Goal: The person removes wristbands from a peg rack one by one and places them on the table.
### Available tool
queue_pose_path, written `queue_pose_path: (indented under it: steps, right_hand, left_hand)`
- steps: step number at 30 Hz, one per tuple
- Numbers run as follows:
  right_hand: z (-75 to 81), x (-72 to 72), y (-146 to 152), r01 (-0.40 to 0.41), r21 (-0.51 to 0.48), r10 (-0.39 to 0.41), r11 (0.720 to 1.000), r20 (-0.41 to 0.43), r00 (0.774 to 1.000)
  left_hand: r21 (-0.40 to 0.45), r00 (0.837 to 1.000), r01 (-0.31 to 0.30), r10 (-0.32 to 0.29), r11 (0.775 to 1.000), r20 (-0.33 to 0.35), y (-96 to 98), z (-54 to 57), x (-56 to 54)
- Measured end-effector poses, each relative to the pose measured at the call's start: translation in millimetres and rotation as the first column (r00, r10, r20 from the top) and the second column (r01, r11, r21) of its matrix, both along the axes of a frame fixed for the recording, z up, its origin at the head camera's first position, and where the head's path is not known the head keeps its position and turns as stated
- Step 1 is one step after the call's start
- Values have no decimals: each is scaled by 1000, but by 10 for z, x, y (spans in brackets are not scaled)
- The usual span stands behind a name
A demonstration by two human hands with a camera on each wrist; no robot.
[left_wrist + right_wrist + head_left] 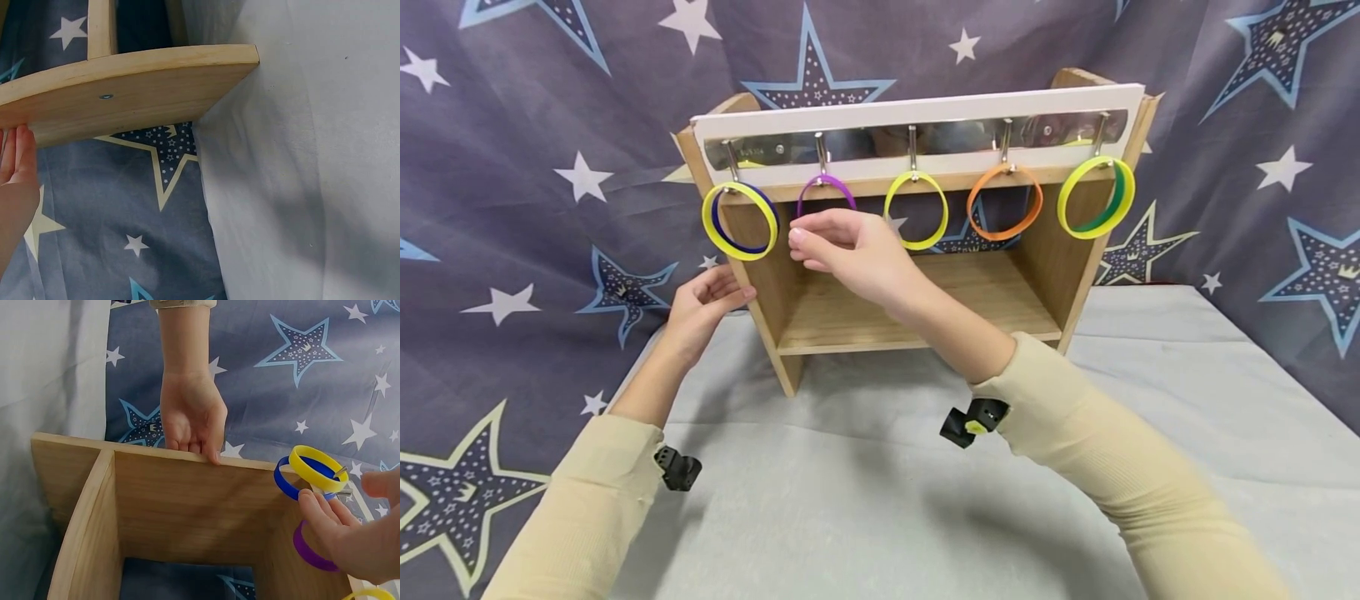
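My left hand [703,312] rests against the left side panel of a wooden shelf [925,329]. In the left wrist view its straight fingers [24,153] touch the panel's outer face; the thumb lies at the front edge. My right hand [857,254] is raised before the hooks, its thumb and bent fingers apart with nothing between them. In the right wrist view its fingertips [306,495] are right by a blue wristband [286,485], which hangs with a yellow wristband [306,456] on the leftmost hook. A purple wristband [835,179] hangs behind the right hand, partly hidden.
A metal hook rail [865,143] on a white board spans the shelf's top. Further right hang a yellow wristband [917,246], an orange wristband [1036,208], and a yellow wristband [1067,196] with a green wristband [1123,200]. Grey cloth [835,500] lies below; a starry curtain [535,250] hangs behind.
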State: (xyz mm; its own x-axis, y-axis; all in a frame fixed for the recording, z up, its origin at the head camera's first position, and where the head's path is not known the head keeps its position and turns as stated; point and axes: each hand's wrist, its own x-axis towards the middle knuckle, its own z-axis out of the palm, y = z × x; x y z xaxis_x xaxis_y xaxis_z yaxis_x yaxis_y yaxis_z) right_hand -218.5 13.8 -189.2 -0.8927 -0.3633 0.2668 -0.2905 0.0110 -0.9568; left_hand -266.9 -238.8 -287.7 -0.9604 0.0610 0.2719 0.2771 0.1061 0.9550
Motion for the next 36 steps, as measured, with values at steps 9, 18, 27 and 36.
queue_pose_path:
  steps: [9,18,27,36]
  right_hand:
    - [-3,-31,-116,26,-33,-27,999,-26,999]
    - [4,-24,-197,52,-39,-55,998,-71,996]
    - [3,-21,-294,92,-43,-96,995,-119,988]
    - [-7,-21,-364,152,-9,-151,988,-136,979]
  left_hand:
    - [-36,1000,0,0,999,11,-9,9,15]
    - [-11,1000,9,-9,1000,-1,-2,10,16]
    - [-19,1000,11,-11,1000,-9,-8,5,13]
    - [-54,1000,4,-5,999,-12,-5,11,16]
